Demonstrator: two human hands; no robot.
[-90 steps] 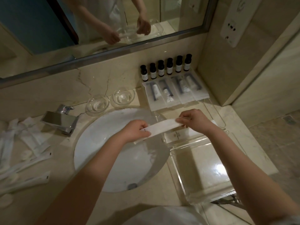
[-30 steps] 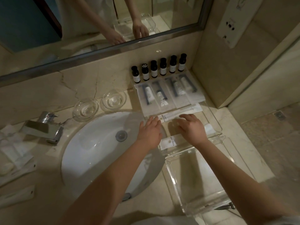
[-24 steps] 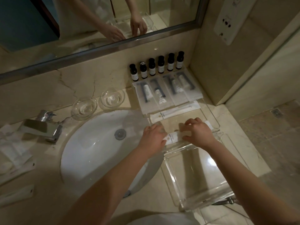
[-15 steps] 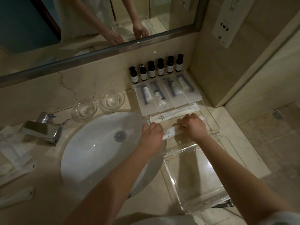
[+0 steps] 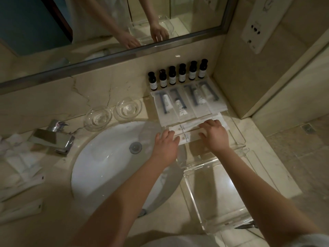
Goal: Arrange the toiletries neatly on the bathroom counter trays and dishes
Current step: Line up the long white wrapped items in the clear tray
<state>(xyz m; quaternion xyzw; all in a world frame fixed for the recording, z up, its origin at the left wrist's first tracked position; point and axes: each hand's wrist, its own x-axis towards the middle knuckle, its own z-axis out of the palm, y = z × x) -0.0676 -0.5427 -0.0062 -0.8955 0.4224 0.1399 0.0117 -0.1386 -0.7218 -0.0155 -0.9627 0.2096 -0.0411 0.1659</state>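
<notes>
Two long white sachets lie side by side in the far clear tray (image 5: pixel 238 132): the rear sachet (image 5: pixel 185 126) and the front sachet (image 5: pixel 189 136). My left hand (image 5: pixel 166 145) rests flat against the front sachet's left end. My right hand (image 5: pixel 214 135) presses down on its right part, fingers spread. Behind them lie several packaged toothbrush kits (image 5: pixel 187 104) and a row of small dark bottles (image 5: pixel 178 74) against the wall. A second clear tray (image 5: pixel 219 202) sits nearer to me with nothing in it.
Two glass dishes (image 5: pixel 114 113) stand behind the white sink (image 5: pixel 106 163). A chrome tap (image 5: pixel 53 138) is at the left, with more white sachets (image 5: pixel 19 175) scattered beside it. A mirror runs along the back wall; the counter ends at the right above a tiled floor.
The first sachet was laid in the far tray below the kits. Both hands then picked up the second sachet and slid it away from me, against the first one.
</notes>
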